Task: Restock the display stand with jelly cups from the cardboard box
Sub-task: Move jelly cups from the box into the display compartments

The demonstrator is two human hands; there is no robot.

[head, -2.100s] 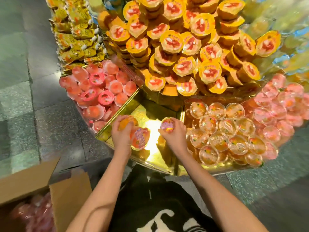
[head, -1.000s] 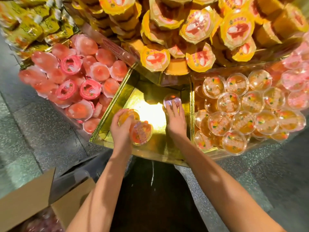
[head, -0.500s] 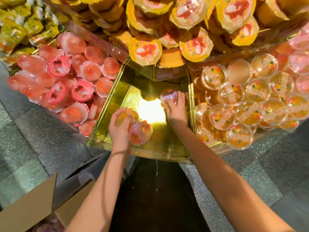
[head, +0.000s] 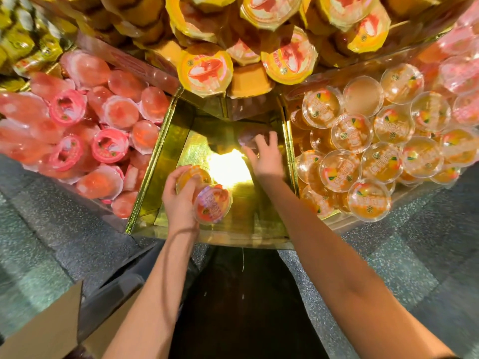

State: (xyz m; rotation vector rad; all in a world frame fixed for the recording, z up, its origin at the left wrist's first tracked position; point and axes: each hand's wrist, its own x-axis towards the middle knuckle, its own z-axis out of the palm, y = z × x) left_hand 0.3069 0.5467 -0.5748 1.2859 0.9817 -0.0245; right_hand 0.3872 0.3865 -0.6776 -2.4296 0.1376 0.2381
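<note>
Head view: display stand [head: 153,172] has a gold middle compartment between pink cups [head: 108,145] and clear cups [head: 352,133]. Cardboard box [head: 44,330] lies on the floor, lower left. Left grip [head: 178,203] is clamped round two jelly cups [head: 212,203] near the compartment's front edge. Right grip [head: 268,158], fingers apart, touches a lone jelly cup [head: 248,137] by the back right corner.

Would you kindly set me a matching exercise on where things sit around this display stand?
Things:
1. pink jelly cups
2. clear-lidded cups
3. yellow-lidded cups
4. left hand

Places or states:
A. grips two jelly cups
B. bin right of the gold compartment
C. piled above the gold compartment
D. bin left of the gold compartment

Pairs: 1-D, 2-B, 3-C, 4-A.
</note>
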